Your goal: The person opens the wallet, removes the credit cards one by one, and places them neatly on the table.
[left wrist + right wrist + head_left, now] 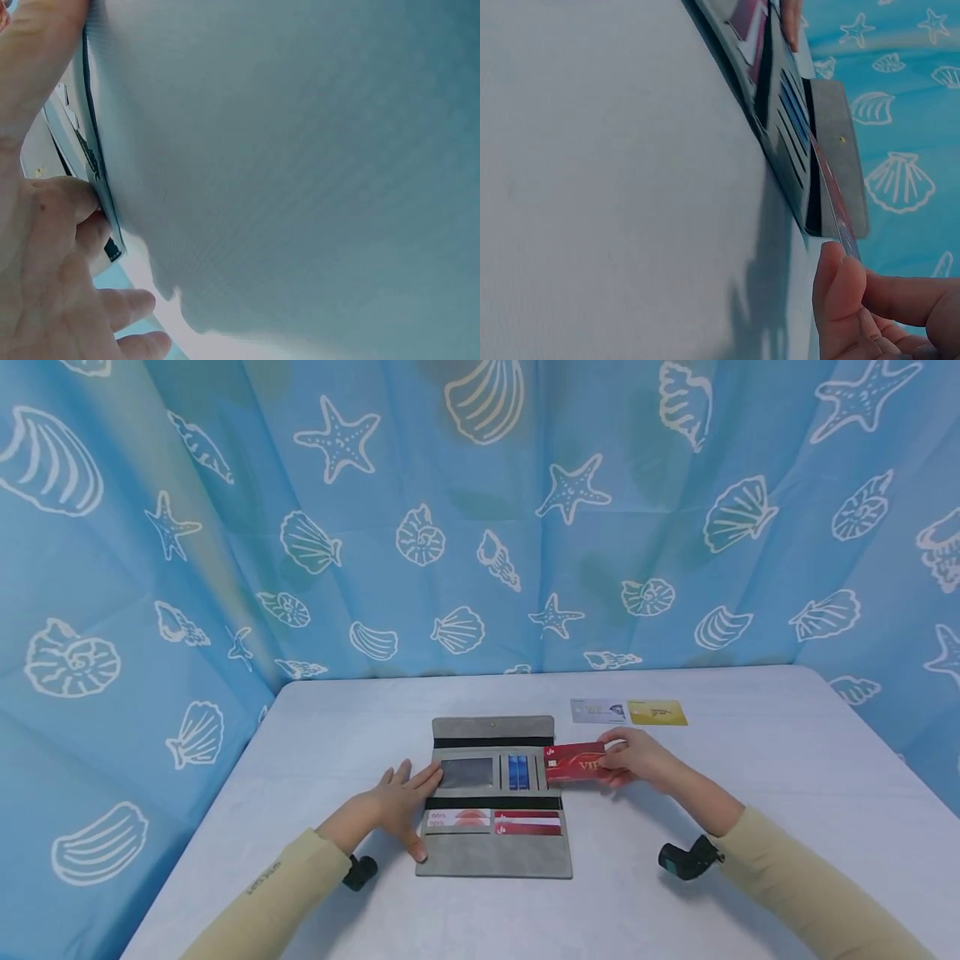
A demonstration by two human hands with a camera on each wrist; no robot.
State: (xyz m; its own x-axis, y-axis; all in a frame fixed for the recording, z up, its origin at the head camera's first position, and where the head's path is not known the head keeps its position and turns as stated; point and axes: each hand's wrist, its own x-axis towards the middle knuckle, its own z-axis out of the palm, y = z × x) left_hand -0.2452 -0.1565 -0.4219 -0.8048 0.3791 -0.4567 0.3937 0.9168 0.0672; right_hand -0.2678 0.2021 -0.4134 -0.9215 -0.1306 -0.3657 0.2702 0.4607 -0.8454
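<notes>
A grey wallet lies unfolded on the white table, with several card slots showing. My left hand rests on the wallet's left edge, fingers spread; the left wrist view shows its fingers beside that edge. A red VIP card is pinched by its right end between the thumb and fingers of my right hand. The card's left end overlaps the wallet's right side near the slots. In the right wrist view the red card appears nearly edge-on. Blue cards sit in the middle slots, red cards in the lower right pocket.
Beyond the right hand, a silver card and a gold card lie side by side on the table. A white and red card is in the lower left pocket. A blue shell-patterned curtain hangs behind the table.
</notes>
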